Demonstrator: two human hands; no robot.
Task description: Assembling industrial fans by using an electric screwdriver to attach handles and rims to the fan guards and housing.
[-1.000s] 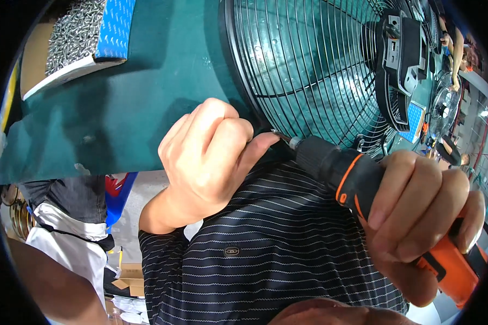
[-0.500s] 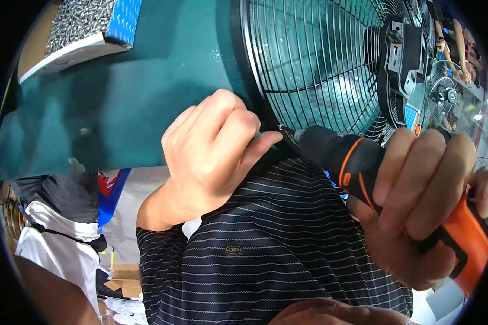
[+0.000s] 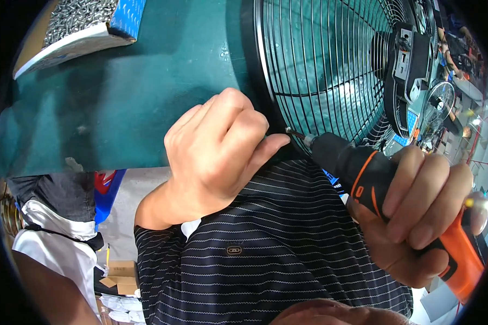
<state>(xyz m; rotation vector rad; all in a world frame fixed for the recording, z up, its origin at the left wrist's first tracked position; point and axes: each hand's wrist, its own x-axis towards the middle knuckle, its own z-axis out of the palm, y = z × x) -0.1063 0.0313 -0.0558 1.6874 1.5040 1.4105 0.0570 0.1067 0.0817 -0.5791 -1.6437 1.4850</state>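
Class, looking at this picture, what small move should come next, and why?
Probably ease the thumb of the left hand back slightly before driving: the right hand grips the driver, and its bit ends by the fan rim, right beside that thumb.

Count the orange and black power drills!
1: the orange and black power drill, in the right hand beside the round black wire fan guard. Others may be hidden.

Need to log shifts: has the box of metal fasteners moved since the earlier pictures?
No: against the pale scuff on the green table, the fastener box appears unmoved; the whole view has shifted.
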